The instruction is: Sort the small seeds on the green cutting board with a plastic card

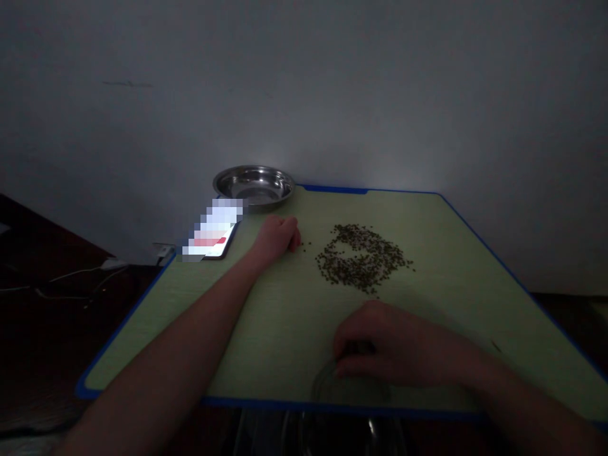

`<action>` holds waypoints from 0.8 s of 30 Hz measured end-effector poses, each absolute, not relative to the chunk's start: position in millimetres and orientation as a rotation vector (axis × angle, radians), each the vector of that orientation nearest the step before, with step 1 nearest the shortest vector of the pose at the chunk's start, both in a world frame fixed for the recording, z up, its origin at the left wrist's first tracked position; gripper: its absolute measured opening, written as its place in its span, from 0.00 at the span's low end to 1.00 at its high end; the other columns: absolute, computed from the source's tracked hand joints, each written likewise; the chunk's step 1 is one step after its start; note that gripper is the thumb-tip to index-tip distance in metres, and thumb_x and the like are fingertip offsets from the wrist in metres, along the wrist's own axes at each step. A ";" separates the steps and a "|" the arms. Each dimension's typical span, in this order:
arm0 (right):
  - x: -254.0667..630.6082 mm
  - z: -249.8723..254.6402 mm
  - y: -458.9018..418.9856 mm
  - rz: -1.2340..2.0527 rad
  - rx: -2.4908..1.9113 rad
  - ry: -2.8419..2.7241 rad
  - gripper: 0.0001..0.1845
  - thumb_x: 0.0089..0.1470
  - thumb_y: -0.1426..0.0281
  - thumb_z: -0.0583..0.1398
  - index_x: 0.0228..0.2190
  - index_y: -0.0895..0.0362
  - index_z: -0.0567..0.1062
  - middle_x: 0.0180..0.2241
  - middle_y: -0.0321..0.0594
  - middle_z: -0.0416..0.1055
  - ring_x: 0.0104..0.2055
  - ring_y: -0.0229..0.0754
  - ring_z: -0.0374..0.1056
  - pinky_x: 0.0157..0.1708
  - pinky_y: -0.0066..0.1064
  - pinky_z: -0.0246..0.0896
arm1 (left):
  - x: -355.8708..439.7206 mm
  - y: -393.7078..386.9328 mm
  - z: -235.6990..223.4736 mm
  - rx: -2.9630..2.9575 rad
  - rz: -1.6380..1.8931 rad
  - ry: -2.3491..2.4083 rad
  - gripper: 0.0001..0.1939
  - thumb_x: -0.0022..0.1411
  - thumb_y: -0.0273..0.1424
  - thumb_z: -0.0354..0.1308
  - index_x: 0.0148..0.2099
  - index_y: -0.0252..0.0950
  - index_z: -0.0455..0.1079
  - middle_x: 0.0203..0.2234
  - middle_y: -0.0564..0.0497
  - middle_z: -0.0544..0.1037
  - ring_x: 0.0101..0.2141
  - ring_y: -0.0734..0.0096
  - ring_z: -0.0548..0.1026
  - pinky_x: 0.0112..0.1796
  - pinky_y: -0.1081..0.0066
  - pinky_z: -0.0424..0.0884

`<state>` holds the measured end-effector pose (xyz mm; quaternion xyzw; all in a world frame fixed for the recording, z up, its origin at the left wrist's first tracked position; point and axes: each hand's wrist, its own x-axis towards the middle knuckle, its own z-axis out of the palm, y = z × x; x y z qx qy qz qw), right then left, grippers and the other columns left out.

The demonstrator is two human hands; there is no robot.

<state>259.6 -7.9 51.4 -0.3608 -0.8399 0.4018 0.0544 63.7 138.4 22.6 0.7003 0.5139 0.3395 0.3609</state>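
Note:
A pile of small dark green beans [361, 258] lies spread on the green table top [451, 266]. My left hand [278, 234] rests on the table left of the pile, fingers curled, beside a few stray beans; whether it holds any is hidden. My right hand [380, 345] hovers near the front edge, fingers curled down over the rim of a clear glass bowl [332, 383]. What its fingers pinch cannot be made out in the dim light.
A steel bowl [254, 185] stands at the table's far left corner by the wall. A phone [213, 233] with a lit screen lies beside it. The table has a blue edge [123, 326]. Cables trail on the dark floor at left.

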 end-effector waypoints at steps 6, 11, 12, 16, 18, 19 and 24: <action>271.0 52.5 0.8 1.216 -1.241 -2.383 0.09 0.55 0.65 0.60 0.32 0.56 0.79 0.24 0.32 0.73 0.24 0.32 0.63 0.24 0.24 0.53 | 62.4 140.9 21.1 1.826 0.852 1.353 0.27 0.59 0.34 0.41 0.08 0.38 0.58 0.11 0.51 0.68 0.18 0.74 0.66 0.29 0.70 0.65; 293.9 59.2 17.9 1.039 -1.373 -2.163 0.08 0.54 0.67 0.59 0.29 0.57 0.76 0.25 0.33 0.71 0.26 0.34 0.63 0.26 0.25 0.55 | 60.4 140.2 22.9 1.856 0.847 1.339 0.30 0.61 0.40 0.42 0.08 0.39 0.59 0.11 0.51 0.68 0.19 0.72 0.68 0.31 0.69 0.64; 300.5 61.2 21.3 1.012 -1.402 -2.079 0.08 0.54 0.67 0.59 0.29 0.57 0.75 0.25 0.34 0.71 0.26 0.34 0.63 0.26 0.26 0.55 | 59.9 140.1 23.3 1.859 0.839 1.352 0.30 0.61 0.41 0.42 0.08 0.39 0.59 0.11 0.51 0.68 0.18 0.72 0.68 0.31 0.69 0.64; 325.5 70.2 28.3 0.855 -1.491 -1.831 0.09 0.54 0.65 0.58 0.29 0.57 0.74 0.26 0.35 0.71 0.25 0.34 0.63 0.25 0.27 0.55 | 58.5 140.6 24.2 1.854 0.842 1.349 0.31 0.61 0.44 0.41 0.09 0.40 0.59 0.10 0.51 0.68 0.18 0.70 0.69 0.31 0.69 0.64; 332.3 73.9 25.7 0.791 -1.522 -1.854 0.10 0.55 0.64 0.58 0.30 0.57 0.74 0.27 0.36 0.72 0.26 0.35 0.63 0.26 0.27 0.56 | 58.4 140.6 24.7 1.836 0.834 1.391 0.31 0.61 0.46 0.41 0.09 0.40 0.59 0.07 0.53 0.64 0.15 0.71 0.66 0.28 0.68 0.63; 333.3 75.0 22.8 0.773 -1.529 -1.899 0.09 0.55 0.64 0.58 0.31 0.57 0.75 0.28 0.37 0.72 0.27 0.35 0.63 0.26 0.28 0.56 | 58.5 140.3 25.0 1.826 0.838 1.418 0.31 0.61 0.46 0.42 0.09 0.40 0.59 0.06 0.54 0.62 0.14 0.71 0.64 0.27 0.68 0.63; 315.7 71.1 4.4 0.723 -1.568 -2.184 0.07 0.55 0.69 0.58 0.33 0.56 0.77 0.30 0.37 0.74 0.29 0.36 0.65 0.29 0.28 0.57 | 59.0 137.4 28.0 1.793 0.919 1.472 0.30 0.60 0.47 0.43 0.10 0.40 0.56 0.06 0.56 0.58 0.14 0.71 0.62 0.25 0.69 0.60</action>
